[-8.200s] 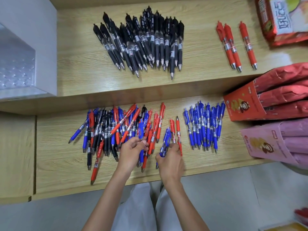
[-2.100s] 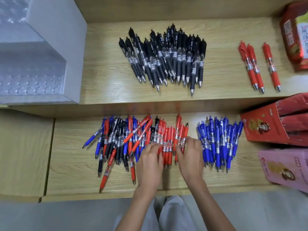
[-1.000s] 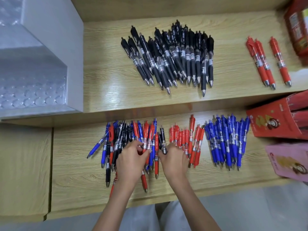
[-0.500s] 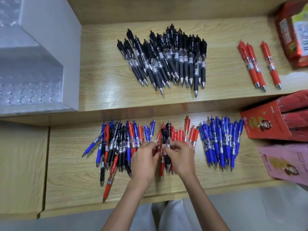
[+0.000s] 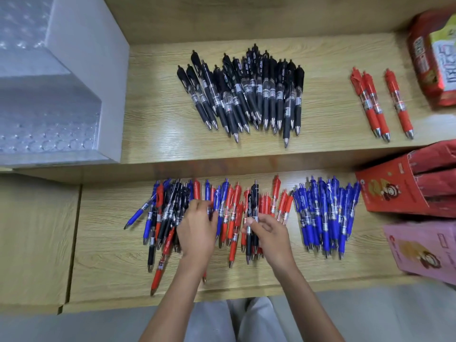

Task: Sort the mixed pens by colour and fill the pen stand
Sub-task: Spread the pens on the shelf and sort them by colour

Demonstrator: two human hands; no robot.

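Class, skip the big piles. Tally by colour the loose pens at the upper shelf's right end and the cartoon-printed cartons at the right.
Red pens: 3
Red carton: 1
Pink carton: 1
Total: 5

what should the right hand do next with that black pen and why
Probably lift the black pen clear and carry it up to the black pile on the upper shelf. The right hand pinches it among red pens, and the sorted black ones lie up there.
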